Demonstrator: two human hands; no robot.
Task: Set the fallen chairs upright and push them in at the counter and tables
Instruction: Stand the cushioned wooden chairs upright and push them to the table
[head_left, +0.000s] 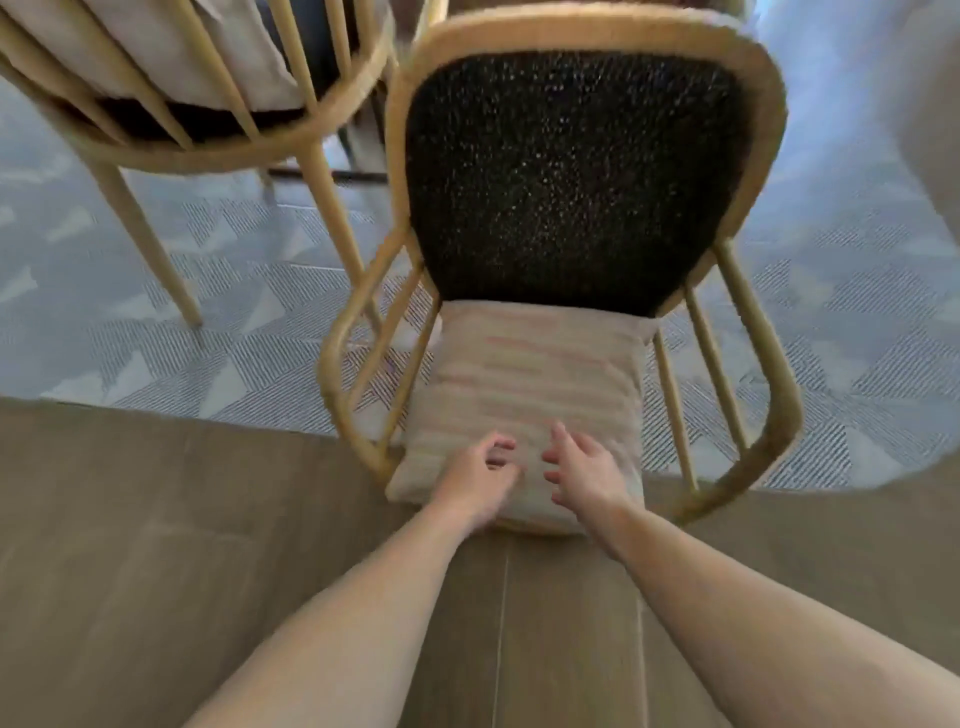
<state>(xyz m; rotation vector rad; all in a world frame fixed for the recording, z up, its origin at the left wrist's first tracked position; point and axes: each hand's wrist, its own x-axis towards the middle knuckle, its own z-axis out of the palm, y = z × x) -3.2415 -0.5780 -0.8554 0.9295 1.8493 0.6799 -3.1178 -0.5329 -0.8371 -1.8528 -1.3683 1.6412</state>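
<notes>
Two chairs in view, both tan-framed with spindle backs. Nearer chair (571, 171) at centre frame, seen from above: dark speckled seat facing the camera, curved back rail nearest, legs hidden. Upright or tipped: cannot tell from this angle. Placed across the edge where wood-plank floor (156, 519) meets patterned grey-and-white carpet (104, 291). Striped beige cushion (530, 374) at the back of the seat, between the two rows of spindles, its near end over the wood floor.

Left hand (480, 478) over the near end of the striped beige cushion, fingers loosely curled inward, nothing visibly gripped. Right hand (587, 475) just beside it, fingers spread and slightly bent, likewise holding nothing. Contact with the fabric: blurred, not resolvable. Both forearms bare, reaching in from the bottom of the frame.

Second chair (137, 228) at upper left, standing on its legs on the carpet, pale cushion (156, 41) in its seat, close beside the nearer chair's left arm rail. Motion blur throughout, fine detail soft.
</notes>
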